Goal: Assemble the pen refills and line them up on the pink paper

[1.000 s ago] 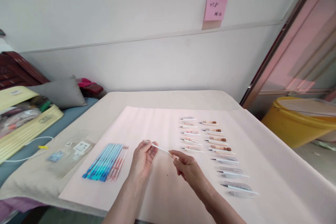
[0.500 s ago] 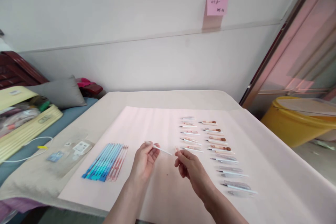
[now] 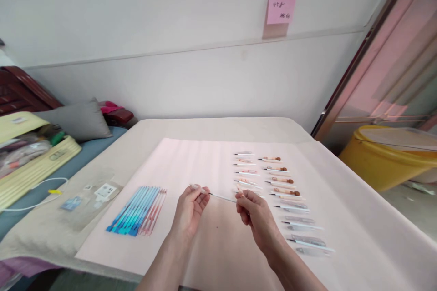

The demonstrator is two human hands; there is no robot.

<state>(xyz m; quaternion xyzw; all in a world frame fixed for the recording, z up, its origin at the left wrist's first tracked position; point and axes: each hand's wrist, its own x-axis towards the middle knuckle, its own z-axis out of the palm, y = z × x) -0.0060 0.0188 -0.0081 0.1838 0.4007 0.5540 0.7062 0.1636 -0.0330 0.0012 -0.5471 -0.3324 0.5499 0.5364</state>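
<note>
Left hand (image 3: 189, 207) pinching 1 pale pen piece (image 3: 195, 187), right hand (image 3: 256, 213) clamped on 1 thin refill (image 3: 223, 198) and 1 pinkish tube (image 3: 239, 189)!

lone head view, close above table (image 3: 218, 129), facing forward and down toward wall (image 3: 170, 84)

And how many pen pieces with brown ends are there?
4, in the right column on the pale sheet: the farthest piece, the second piece, the third piece and the fourth piece, coming nearer. The right hand may hide another.
</note>
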